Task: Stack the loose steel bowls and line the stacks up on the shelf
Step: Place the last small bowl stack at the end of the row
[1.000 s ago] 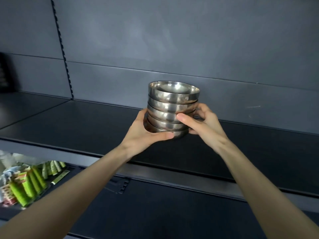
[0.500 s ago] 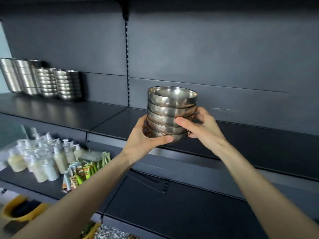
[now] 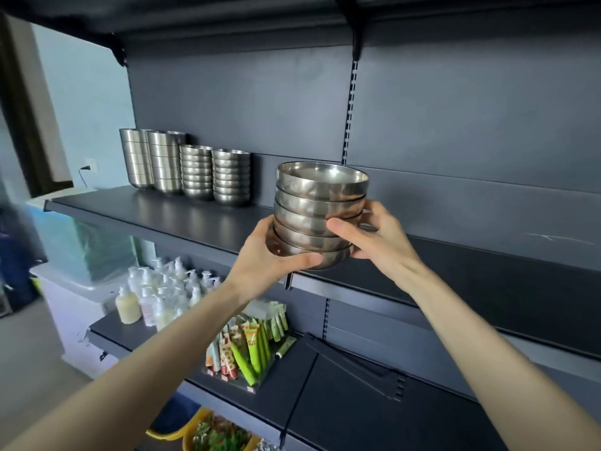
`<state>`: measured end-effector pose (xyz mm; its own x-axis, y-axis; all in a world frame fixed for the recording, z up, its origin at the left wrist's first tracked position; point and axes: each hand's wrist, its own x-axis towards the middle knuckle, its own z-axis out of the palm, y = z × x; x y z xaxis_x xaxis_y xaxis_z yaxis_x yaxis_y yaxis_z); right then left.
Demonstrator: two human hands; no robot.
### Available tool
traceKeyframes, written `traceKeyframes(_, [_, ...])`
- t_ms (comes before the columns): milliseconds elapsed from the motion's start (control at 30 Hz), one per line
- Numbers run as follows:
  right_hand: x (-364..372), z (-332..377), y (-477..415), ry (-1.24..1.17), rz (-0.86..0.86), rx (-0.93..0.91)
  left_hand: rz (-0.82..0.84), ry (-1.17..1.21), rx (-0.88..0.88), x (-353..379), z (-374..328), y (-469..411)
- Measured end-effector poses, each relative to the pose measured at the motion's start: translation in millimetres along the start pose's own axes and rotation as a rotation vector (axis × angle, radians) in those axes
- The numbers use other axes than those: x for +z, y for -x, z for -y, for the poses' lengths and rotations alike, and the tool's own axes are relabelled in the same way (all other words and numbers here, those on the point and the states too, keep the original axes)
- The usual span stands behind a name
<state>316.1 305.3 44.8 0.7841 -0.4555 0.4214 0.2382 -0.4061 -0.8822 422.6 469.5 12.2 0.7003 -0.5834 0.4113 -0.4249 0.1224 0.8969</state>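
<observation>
Soft, even daylight from the left; pale wall (image 3: 91, 118) there is brightest, dark back panel (image 3: 244, 102) stays dim w/ a faint haze. Underside of upper shelf (image 3: 195, 14) nearly black. Held bowl stack (image 3: 320, 203) is sharp, w/ a bright rim highlight & warm skin-toned reflections on its sides. Bowl stacks (image 3: 185, 167) at the back left corner of the shelf (image 3: 162, 213) throw pale streaks of sheen on its top. Pump bottles (image 3: 162, 297) below look washed out, a bit soft. Pic's left edge smeared by blur. Wide-angle bend: slotted upright (image 3: 349, 118) leans off vertical, forearms (image 3: 162, 353) stretch toward bottom corners.
</observation>
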Motion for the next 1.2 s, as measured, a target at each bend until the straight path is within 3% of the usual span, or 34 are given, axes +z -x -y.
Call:
traceKeyframes(500, [138.1, -47.9, -178.6, 0.002, 0.046, 0.01, -0.067, -0.075, -0.029, -141.2, 93.5, -151.3])
traceKeyframes(833, [195.5, -104.9, -266.9, 0.092, -0.125, 0.076, 0.136, -0.07, -0.007, -190.7, 174.4, -270.7])
traceKeyframes(1067, [190.6, -139.8, -302.2, 0.144, -0.229, 0.136, 0.31, -0.07, -0.035, -177.1, 215.6, -334.8])
traceKeyframes(1200, [182.9, -156.9, -320.7, 0.164, -0.245, 0.153, 0.323, -0.083, -0.064, -163.8, 234.1, -359.6])
